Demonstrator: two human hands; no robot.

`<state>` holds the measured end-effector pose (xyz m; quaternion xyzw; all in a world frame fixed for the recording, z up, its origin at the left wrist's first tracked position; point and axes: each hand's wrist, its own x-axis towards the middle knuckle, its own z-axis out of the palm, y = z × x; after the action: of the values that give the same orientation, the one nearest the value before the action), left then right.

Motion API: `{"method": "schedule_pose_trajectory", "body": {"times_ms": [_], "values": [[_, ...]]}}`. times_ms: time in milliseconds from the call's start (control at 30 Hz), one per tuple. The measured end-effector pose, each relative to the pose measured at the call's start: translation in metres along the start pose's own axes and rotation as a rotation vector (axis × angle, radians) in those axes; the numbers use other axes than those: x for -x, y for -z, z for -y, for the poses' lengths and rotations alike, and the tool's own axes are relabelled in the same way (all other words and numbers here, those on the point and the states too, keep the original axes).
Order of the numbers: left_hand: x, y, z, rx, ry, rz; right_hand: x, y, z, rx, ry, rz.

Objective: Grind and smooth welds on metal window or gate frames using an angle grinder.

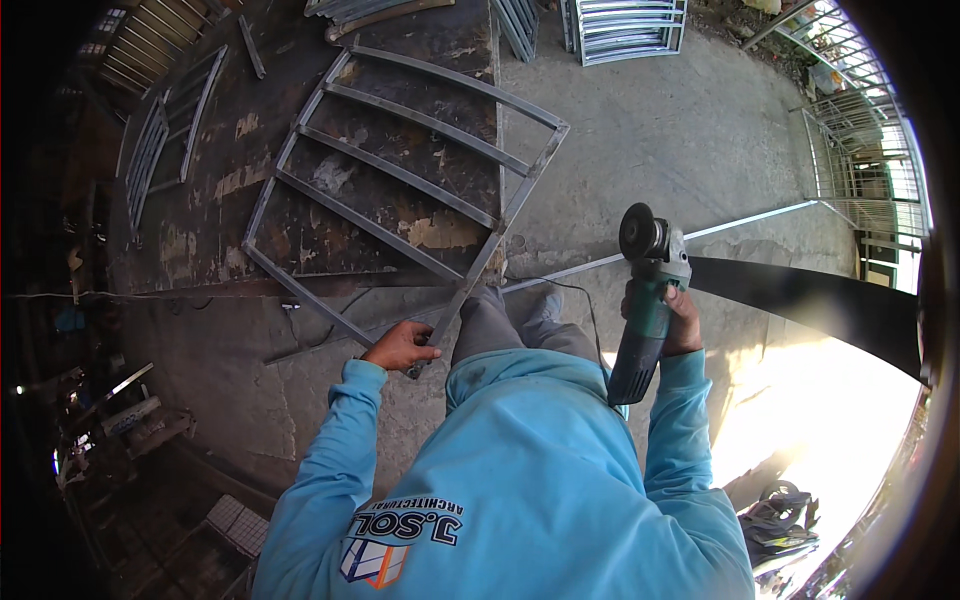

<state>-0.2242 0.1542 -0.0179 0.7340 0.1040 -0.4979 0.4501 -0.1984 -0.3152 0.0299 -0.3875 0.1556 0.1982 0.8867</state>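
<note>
A grey metal frame (397,197) with several crossbars lies tilted across the dark worktable, its near corner sticking out over the edge toward me. My left hand (402,347) is closed around that near corner, thumb against the bar. On my right, an angle grinder (646,310) with a green and black body is held upright, clear of the frame. My right hand (682,322) wraps round its body, and the dark round disc (641,232) points up at the far end. Part of the right hand's fingers is hidden behind the grinder.
The worktable (225,215) has a scuffed, peeling top; smaller metal frames (148,165) lie on its left. Stacked metal frames (628,30) stand on the concrete floor beyond. A long metal bar (750,219) and a thin cable (590,300) lie near my feet.
</note>
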Motion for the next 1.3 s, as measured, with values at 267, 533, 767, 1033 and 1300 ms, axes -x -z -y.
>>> {"method": "schedule_pose_trajectory", "body": {"times_ms": [267, 533, 767, 1033, 1300], "values": [[-0.028, -0.016, -0.008, 0.328, -0.153, -0.098, -0.027, -0.019, -0.007, 0.031, -0.03, -0.071], [0.027, 0.037, 0.024, -0.003, -0.011, -0.068, -0.038, -0.047, 0.006, 0.172, -0.069, -0.123], [0.07, 0.096, 0.046, -0.143, 0.066, -0.411, -0.088, -0.101, 0.056, 0.792, -0.269, -0.096], [0.017, 0.065, 0.0, 0.279, 0.159, -0.893, -0.212, -0.161, 0.078, 1.252, -0.549, 0.556], [0.016, 0.071, 0.048, 0.138, 0.165, -1.228, -0.271, -0.221, 0.049, 1.297, -0.821, 0.664]]}}
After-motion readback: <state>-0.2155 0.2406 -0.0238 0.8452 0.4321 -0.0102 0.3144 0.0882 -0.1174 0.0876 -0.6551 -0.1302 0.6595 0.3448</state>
